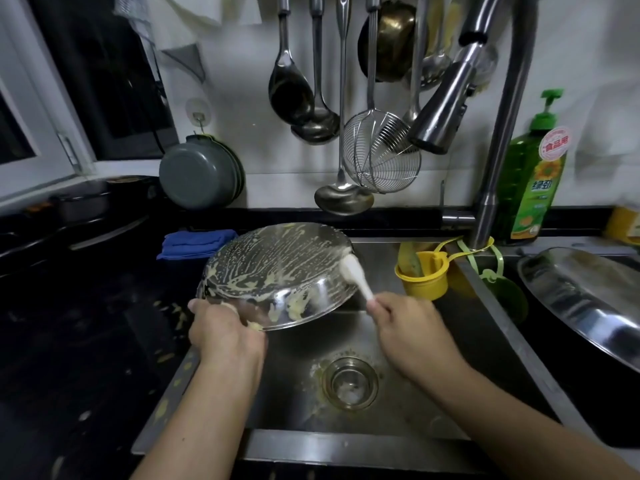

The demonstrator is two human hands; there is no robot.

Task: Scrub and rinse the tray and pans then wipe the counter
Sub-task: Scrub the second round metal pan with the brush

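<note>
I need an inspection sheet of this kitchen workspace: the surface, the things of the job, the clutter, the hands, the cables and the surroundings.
Surface: dark counter speckled with yellowish residue; steel sink with residue around the drain.
Job's things: round steel pan tilted over the sink, streaked with batter; white brush on its rim; second steel pan at right.
Clutter: blue cloth, yellow cup, green soap bottle.
Hands: left hand grips the pan's edge; right hand holds the brush.
Cables: nothing seen.
Surroundings: ladles and wire skimmer hanging on wall; faucet; window at left.
</note>
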